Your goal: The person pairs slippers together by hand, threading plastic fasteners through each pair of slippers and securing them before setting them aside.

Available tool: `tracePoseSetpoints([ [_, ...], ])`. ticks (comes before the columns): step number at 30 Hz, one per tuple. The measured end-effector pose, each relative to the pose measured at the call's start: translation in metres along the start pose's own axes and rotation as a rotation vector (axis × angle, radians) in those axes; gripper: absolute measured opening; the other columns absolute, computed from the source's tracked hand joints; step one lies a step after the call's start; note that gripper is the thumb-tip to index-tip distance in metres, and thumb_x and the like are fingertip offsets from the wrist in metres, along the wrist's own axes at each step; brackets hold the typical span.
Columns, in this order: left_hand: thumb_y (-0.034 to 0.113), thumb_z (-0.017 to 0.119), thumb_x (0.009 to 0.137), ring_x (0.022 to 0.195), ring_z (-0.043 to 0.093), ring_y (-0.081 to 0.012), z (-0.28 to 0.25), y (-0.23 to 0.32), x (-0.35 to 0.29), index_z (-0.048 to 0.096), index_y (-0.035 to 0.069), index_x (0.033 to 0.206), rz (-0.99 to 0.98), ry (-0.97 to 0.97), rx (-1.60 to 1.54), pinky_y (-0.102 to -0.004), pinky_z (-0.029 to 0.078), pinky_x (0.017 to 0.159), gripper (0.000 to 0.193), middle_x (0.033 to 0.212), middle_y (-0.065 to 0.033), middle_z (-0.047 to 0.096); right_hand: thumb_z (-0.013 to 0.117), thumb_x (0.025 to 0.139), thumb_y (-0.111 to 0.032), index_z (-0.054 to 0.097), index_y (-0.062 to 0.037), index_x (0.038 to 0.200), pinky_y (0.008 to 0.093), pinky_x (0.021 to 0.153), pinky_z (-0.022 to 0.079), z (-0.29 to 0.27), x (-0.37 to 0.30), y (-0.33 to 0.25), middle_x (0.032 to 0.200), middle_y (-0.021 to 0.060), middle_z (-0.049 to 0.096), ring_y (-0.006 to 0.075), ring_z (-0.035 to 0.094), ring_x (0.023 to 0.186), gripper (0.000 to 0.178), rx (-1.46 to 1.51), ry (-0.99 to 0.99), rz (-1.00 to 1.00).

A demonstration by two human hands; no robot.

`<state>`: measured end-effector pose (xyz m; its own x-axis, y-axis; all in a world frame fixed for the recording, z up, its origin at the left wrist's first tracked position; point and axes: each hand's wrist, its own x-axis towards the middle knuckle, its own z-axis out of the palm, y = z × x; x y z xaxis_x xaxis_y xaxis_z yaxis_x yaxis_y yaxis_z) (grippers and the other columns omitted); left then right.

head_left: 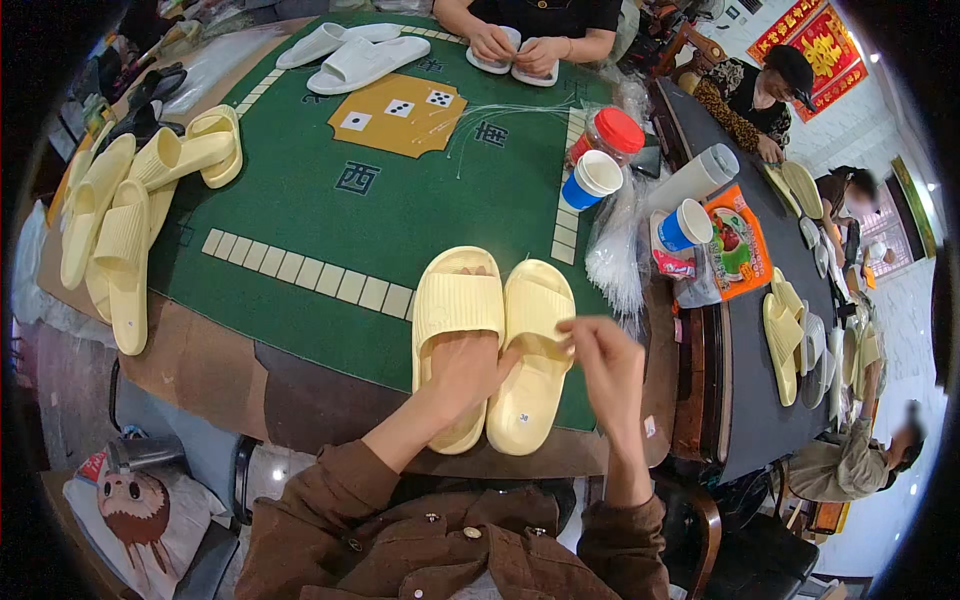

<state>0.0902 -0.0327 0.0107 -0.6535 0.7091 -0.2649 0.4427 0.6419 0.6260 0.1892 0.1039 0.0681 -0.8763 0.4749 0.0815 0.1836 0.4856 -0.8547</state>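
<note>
Two pale yellow ribbed slide slippers lie side by side in front of me, toes pointing away. My left hand (462, 375) reaches under the strap of the left slipper (458, 303); fingertips show through its toe opening. Its thumb rests against the right slipper (537, 312), so the hand grips at the inner sides of the pair. Beside the right slipper's strap, my right hand (608, 365) is closed in a pinch, slightly blurred. Whatever is between its fingertips is too small to make out.
Several yellow slippers (125, 245) lie left on the green mat (270, 210). Clear plastic ties (613, 265), paper cups (592, 180), a red-lidded jar (605, 135) and an orange packet (738, 240) stand right. Across the table, a person's hands (515, 55) hold white slippers; more people sit right.
</note>
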Motion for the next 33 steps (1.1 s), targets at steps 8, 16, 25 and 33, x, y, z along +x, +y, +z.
tracePoseSetpoints([
  [8,0.038,0.057,0.085,0.068,0.064,-0.0363,0.022,-0.007,0.002,0.063,-0.008,0.088,0.150,0.312,0.071,-0.0428,0.052,0.063,0.047,0.077,-0.0231,0.064,0.061,0.087,-0.017,0.066,0.0044,0.095,0.0327,0.072,0.051,0.027,0.108,0.050,0.084,0.0176,0.067,0.0255,0.066,0.077,0.023,-0.168,0.050,-0.109],
  [16,0.037,0.057,0.085,0.073,0.064,-0.0348,0.023,-0.011,0.002,0.062,-0.006,0.099,0.163,0.419,0.077,-0.0430,0.052,0.064,0.046,0.085,-0.0227,0.065,0.064,0.081,-0.015,0.068,0.0004,0.091,0.0308,0.065,0.050,0.051,0.116,0.039,0.077,0.0134,0.068,0.0194,0.065,0.068,0.019,-0.130,-0.054,-0.090],
  [25,0.040,0.057,0.086,0.069,0.064,-0.0339,0.026,-0.013,0.004,0.063,-0.005,0.093,0.149,0.357,0.049,-0.0433,0.052,0.063,0.046,0.081,-0.0216,0.065,0.062,0.084,-0.010,0.069,0.0007,0.093,0.0265,0.063,0.048,0.067,0.113,0.027,0.077,0.0110,0.066,0.0146,0.063,0.068,0.016,-0.033,-0.179,-0.078],
  [33,0.042,0.056,0.087,0.077,0.063,-0.0361,0.009,-0.005,-0.001,0.058,-0.008,0.101,0.127,0.276,0.042,-0.0431,0.051,0.069,0.053,0.088,-0.0239,0.062,0.061,0.085,-0.011,0.066,0.0036,0.090,0.0253,0.062,0.047,0.071,0.107,0.034,0.077,0.0088,0.064,0.0118,0.060,0.066,0.016,-0.037,-0.169,-0.210],
])
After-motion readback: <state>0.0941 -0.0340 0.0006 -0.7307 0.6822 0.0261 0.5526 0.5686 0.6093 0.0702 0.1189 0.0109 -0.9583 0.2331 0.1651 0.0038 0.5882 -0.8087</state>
